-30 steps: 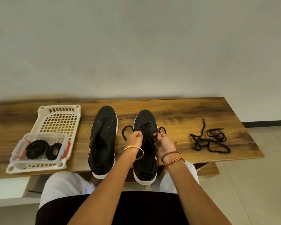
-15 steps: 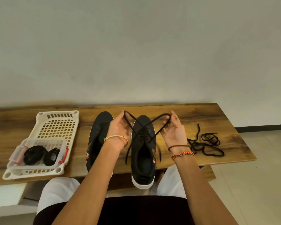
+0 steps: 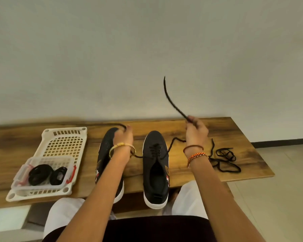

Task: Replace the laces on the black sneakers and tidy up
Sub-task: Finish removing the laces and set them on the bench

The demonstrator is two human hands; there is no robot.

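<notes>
Pulling both ends of the lace taut, left hand and right hand each gripping one end either side of the right sneaker, left sneaker unlaced beside it; next, probably, tying the bow.

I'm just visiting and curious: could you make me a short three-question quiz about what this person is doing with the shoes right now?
1. True or false: both sneakers are laced.
2. What does the right hand hold? A) lace end B) basket C) shoe heel
3. Fill in: the loose old laces lie to the ___ of the laced sneaker.

Key: 1 false, the left sneaker shows bare eyelets. 2 A, each hand, the left hand too, pulls one end of the lace. 3 right.
</notes>
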